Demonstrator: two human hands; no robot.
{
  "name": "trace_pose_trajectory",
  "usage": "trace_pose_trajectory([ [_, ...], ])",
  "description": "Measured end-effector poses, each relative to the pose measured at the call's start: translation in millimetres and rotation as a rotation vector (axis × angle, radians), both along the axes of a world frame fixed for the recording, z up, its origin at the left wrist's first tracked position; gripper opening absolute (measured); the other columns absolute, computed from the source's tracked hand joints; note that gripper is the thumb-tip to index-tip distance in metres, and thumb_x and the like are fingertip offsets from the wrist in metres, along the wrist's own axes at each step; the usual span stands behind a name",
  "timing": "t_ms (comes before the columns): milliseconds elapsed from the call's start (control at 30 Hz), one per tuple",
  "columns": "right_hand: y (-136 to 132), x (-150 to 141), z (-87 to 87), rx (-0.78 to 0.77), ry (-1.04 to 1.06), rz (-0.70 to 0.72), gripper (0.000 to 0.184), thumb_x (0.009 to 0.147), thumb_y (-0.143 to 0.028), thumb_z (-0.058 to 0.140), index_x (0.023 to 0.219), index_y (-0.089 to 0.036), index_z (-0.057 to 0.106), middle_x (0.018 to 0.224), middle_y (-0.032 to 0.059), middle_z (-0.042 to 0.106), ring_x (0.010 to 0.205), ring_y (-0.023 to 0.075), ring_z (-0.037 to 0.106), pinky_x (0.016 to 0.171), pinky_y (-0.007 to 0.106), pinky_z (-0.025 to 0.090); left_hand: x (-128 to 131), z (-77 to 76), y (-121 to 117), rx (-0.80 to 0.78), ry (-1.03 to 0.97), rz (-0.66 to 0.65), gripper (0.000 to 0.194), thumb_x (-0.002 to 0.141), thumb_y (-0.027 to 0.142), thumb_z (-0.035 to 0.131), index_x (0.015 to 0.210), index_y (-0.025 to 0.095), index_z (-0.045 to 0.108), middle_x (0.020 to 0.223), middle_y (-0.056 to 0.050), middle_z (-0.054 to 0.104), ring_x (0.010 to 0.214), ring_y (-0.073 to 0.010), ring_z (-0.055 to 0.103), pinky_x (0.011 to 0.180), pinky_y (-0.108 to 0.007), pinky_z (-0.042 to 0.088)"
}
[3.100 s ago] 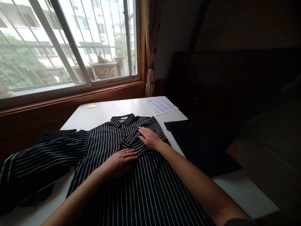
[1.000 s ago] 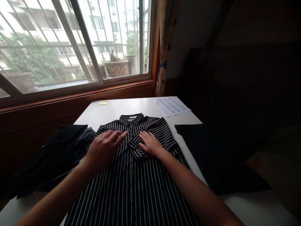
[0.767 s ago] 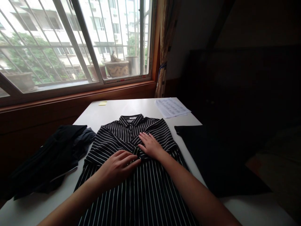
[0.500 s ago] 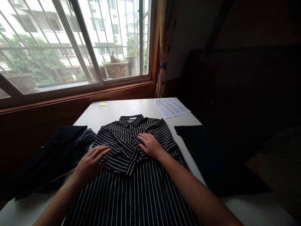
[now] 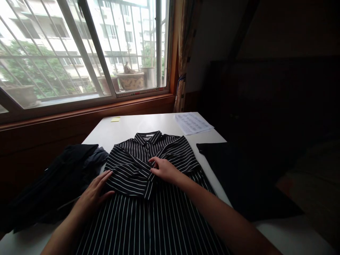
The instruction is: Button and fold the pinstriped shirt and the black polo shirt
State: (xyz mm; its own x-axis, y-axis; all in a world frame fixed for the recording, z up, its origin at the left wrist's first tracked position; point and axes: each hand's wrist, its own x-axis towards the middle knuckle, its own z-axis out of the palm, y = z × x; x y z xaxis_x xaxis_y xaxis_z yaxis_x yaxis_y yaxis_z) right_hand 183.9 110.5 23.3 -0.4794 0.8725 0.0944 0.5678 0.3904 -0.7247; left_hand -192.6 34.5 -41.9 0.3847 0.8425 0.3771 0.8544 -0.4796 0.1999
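A black shirt with white stripes (image 5: pixel 164 212) lies front up on the white table (image 5: pixel 127 122), its collar at the far end. Both sleeves are folded inward across the chest and meet near the buttons. My left hand (image 5: pixel 94 191) rests at the shirt's left edge, fingers stretched out and thumb apart, fingertips touching the folded sleeve (image 5: pixel 127 177). Over the chest, my right hand (image 5: pixel 166 170) has its fingers curled and its thumb bent toward the forefinger at the end of the other sleeve (image 5: pixel 175 152). Part of that sleeve is hidden beneath the hand.
Dark clothes (image 5: pixel 61 177) are heaped on the left side of the table. Another dark garment (image 5: pixel 239 177) lies along the right edge. Printed sheets (image 5: pixel 193 123) and a yellow sticky note (image 5: pixel 115 119) are at the far end, below a barred window (image 5: pixel 127 42).
My left hand has moved left and down to the shirt's edge. The right hand's flat fingers have curled in, and it has shifted slightly left and down on the sleeve.
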Motion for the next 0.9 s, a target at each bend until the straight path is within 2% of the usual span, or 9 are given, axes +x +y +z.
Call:
trace_pose_trajectory([
  [67, 4.4, 2.3, 5.2, -0.107, 0.154, -0.02, 0.032, 0.084, -0.023, 0.066, 0.116, -0.021, 0.064, 0.082, -0.0012, 0.063, 0.073, 0.0141, 0.062, 0.07, 0.028, 0.05, -3.1, -1.2, 0.0, 0.003, 0.009, -0.022, 0.074, 0.094, 0.052, 0.058, 0.158, 0.035, 0.023, 0.156, -0.006, 0.044, 0.141, -0.0278, 0.045, 0.115, -0.048, 0.044],
  [200, 10.8, 6.7, 7.1, -0.45, 0.481, -0.086, 0.031, 0.084, -0.023, 0.064, 0.114, -0.021, 0.058, 0.077, -0.0048, 0.054, 0.064, 0.0126, 0.06, 0.059, 0.028, 0.055, -9.3, -5.4, 0.5, 0.006, 0.074, -0.055, 0.069, 0.096, 0.05, 0.057, 0.156, 0.034, 0.028, 0.155, -0.005, 0.046, 0.141, -0.0267, 0.045, 0.114, -0.047, 0.044],
  [300, 10.7, 10.2, 1.2, -0.561, 0.548, -0.167, 0.029, 0.082, -0.019, 0.063, 0.11, -0.021, 0.055, 0.074, -0.0058, 0.054, 0.06, 0.0135, 0.061, 0.052, 0.028, 0.056, -11.2, -8.2, 1.3, 0.01, 0.141, -0.051, 0.065, 0.095, 0.051, 0.056, 0.154, 0.034, 0.035, 0.156, -0.004, 0.045, 0.143, -0.0276, 0.043, 0.115, -0.049, 0.042],
  [400, 7.0, 15.5, -6.2, -0.584, 0.544, -0.208, 0.027, 0.081, -0.017, 0.062, 0.106, -0.02, 0.054, 0.072, -0.006, 0.054, 0.057, 0.0125, 0.06, 0.047, 0.024, 0.054, -10.7, -7.9, 1.1, -0.004, 0.191, -0.04, 0.062, 0.096, 0.053, 0.054, 0.153, 0.032, 0.039, 0.157, -0.003, 0.043, 0.145, -0.0277, 0.04, 0.116, -0.05, 0.041],
  [533, 3.0, 23.8, -16.5, -0.573, 0.551, -0.194, 0.027, 0.081, -0.017, 0.061, 0.106, -0.021, 0.055, 0.073, -0.0064, 0.054, 0.056, 0.0105, 0.059, 0.042, 0.019, 0.049, -9.3, -5.5, 0.7, -0.017, 0.249, -0.044, 0.059, 0.098, 0.053, 0.051, 0.151, 0.031, 0.042, 0.157, -0.003, 0.043, 0.144, -0.0279, 0.041, 0.115, -0.051, 0.042],
  [633, 3.5, 28.0, -25.1, -0.554, 0.501, -0.202, 0.027, 0.08, -0.016, 0.062, 0.106, -0.021, 0.057, 0.072, -0.0069, 0.052, 0.058, 0.0104, 0.059, 0.044, 0.019, 0.052, -7.7, -3.0, 1.7, -0.006, 0.267, -0.032, 0.055, 0.098, 0.053, 0.049, 0.149, 0.031, 0.046, 0.155, -0.003, 0.045, 0.141, -0.0281, 0.045, 0.113, -0.051, 0.044],
  [800, 3.8, 29.9, -33.4, -0.465, 0.369, -0.201, 0.027, 0.081, -0.016, 0.064, 0.107, -0.02, 0.058, 0.072, -0.0074, 0.05, 0.053, 0.009, 0.055, 0.044, 0.022, 0.055, 3.1, 13.1, 10.8, 0.002, 0.26, -0.007, 0.05, 0.101, 0.052, 0.043, 0.145, 0.029, 0.052, 0.15, -0.003, 0.053, 0.139, -0.0256, 0.049, 0.115, -0.047, 0.042],
  [900, 2.0, 29.5, -33.7, -0.395, 0.304, -0.175, 0.028, 0.083, -0.016, 0.063, 0.11, -0.02, 0.059, 0.074, -0.0066, 0.053, 0.05, 0.0084, 0.057, 0.041, 0.02, 0.052, 20.1, 24.7, 28.8, 0.02, 0.255, -0.004, 0.056, 0.101, 0.056, 0.039, 0.143, 0.021, 0.055, 0.15, -0.007, 0.053, 0.142, -0.0269, 0.044, 0.118, -0.047, 0.037],
])
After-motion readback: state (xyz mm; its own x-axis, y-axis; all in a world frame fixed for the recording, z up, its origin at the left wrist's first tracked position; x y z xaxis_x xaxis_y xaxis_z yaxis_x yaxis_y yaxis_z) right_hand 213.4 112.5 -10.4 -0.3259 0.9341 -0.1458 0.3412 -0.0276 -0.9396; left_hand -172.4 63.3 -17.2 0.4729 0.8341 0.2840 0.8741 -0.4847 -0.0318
